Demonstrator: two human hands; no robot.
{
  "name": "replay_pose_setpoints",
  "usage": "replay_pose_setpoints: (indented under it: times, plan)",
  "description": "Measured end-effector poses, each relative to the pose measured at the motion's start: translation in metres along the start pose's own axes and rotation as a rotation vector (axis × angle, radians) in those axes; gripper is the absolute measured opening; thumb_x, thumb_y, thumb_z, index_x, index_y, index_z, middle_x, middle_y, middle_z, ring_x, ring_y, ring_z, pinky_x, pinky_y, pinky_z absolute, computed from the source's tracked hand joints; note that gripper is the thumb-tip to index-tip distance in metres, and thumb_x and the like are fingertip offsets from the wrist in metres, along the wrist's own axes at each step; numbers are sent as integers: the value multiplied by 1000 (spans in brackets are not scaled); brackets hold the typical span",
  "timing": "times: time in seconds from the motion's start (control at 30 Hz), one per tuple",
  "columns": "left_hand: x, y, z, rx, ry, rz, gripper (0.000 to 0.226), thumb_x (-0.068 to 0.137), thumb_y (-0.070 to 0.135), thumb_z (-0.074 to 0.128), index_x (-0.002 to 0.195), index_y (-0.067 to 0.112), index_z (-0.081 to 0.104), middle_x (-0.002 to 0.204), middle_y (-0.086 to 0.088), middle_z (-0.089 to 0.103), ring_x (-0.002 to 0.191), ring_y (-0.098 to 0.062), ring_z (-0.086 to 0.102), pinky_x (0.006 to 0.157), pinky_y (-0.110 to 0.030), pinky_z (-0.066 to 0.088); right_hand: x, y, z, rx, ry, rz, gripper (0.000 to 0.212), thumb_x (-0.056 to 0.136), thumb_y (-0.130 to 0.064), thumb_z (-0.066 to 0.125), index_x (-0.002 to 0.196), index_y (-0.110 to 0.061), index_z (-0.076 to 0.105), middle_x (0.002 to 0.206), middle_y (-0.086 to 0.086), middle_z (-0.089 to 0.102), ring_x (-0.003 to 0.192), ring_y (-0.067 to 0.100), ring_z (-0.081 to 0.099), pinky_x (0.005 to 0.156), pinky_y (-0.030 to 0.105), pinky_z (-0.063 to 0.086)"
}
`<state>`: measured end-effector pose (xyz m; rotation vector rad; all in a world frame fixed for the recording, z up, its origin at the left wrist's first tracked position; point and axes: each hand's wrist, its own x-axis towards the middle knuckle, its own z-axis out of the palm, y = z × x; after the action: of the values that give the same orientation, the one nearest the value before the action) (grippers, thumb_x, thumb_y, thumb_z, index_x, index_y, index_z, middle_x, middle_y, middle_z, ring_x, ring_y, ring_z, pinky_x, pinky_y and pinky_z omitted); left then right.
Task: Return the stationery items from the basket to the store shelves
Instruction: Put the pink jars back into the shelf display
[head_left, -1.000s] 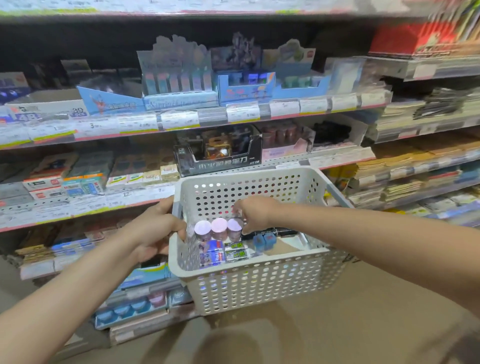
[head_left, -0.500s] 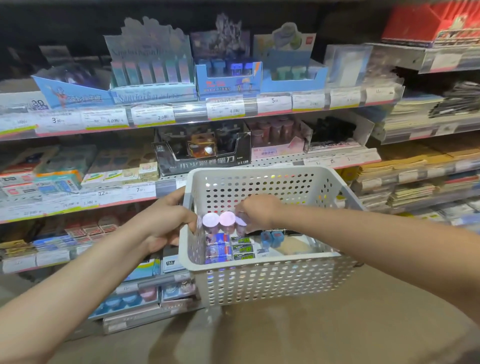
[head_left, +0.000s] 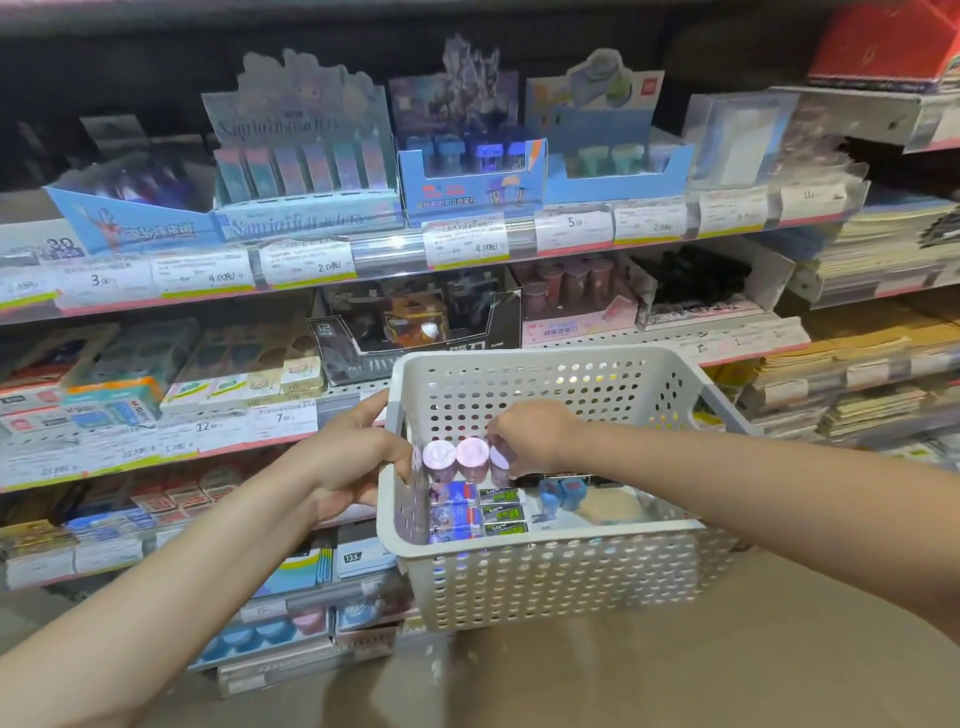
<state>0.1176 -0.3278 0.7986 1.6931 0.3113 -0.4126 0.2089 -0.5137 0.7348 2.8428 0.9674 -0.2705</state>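
At centre frame, the left hand (head_left: 345, 462) grips the white perforated basket (head_left: 561, 571) by its left rim, fingers curled round it. Inside, the right hand (head_left: 530, 434) pinches the rightmost of three pink-capped tubes (head_left: 500, 460), below the store shelves (head_left: 467, 249).

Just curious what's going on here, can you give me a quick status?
Left hand grips basket rim. Right hand pinches rightmost of three pink tubs inside. Nothing returned to shelves yet. Nothing in the way.

Stocked store shelves (head_left: 467, 249) with price tags, tan floor (head_left: 675, 675)
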Motion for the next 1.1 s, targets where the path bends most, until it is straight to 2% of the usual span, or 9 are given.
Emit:
replay_pose_setpoints:
  times: [0.13,0.43,0.53,0.63,0.7,0.77,0.9,1.0,1.1]
  plan:
    - [10,4,1,5,-2,-7,72,73,-23,40,126,25,54,70,-7,61,44,-15,59,37,-20,43,8,8,2,-32,9,7,27,74,-37,70,84,-14,61,75,0,57,69,23,53,47,22,33]
    - [35,7,14,-31,28,-26,79,67,-21,46,127,30,55,92,-18,63,73,-30,61,45,-26,50,6,43,-6,2,48,-24,38,67,-42,74,88,-12,65,78,0,59,70,22,55,51,25,38]
    - [41,8,24,-55,41,-41,82,58,-15,51,126,31,55,91,-18,64,67,-27,62,43,-25,48,-6,60,-16,53,92,-73,37,66,-39,75,82,-12,57,85,1,55,72,23,51,49,25,33]
    - [43,13,37,-63,59,-31,74,68,-19,47,121,31,57,79,-16,62,52,-20,59,38,-21,43,-18,81,-22,185,157,-133,37,64,-37,76,79,-22,46,89,-4,44,78,21,49,57,28,36]
    - [45,13,44,-61,63,-22,76,63,-16,51,120,34,58,84,-20,63,61,-25,58,43,-22,44,-24,98,-25,326,206,-135,35,63,-37,75,81,-25,47,85,-6,51,76,18,52,61,29,40]
    - [47,13,50,-59,71,-24,82,50,-8,53,118,37,59,91,-26,63,73,-30,56,58,-29,42,-29,115,-30,556,259,-108,32,62,-34,76,82,-25,52,75,-9,58,67,9,56,61,27,45]
    - [52,11,62,-84,55,-30,83,43,-6,57,109,43,64,102,-28,61,84,-35,48,68,-39,34,-33,150,-39,1027,365,-84,28,70,-10,69,82,-28,52,72,-12,55,50,-7,50,55,12,38]
    - [52,11,70,-90,54,-30,81,44,-6,55,108,43,65,108,-31,58,86,-37,46,66,-39,34,-27,175,-41,1094,527,-11,24,75,-9,67,93,-18,54,79,-7,57,54,-4,49,57,10,39]
    - [50,13,79,-84,69,-34,80,45,-7,53,107,41,66,111,-39,53,87,-39,51,77,-48,35,-19,192,-43,1010,615,47,29,80,-9,64,105,-11,51,87,-4,56,67,1,52,64,10,44]
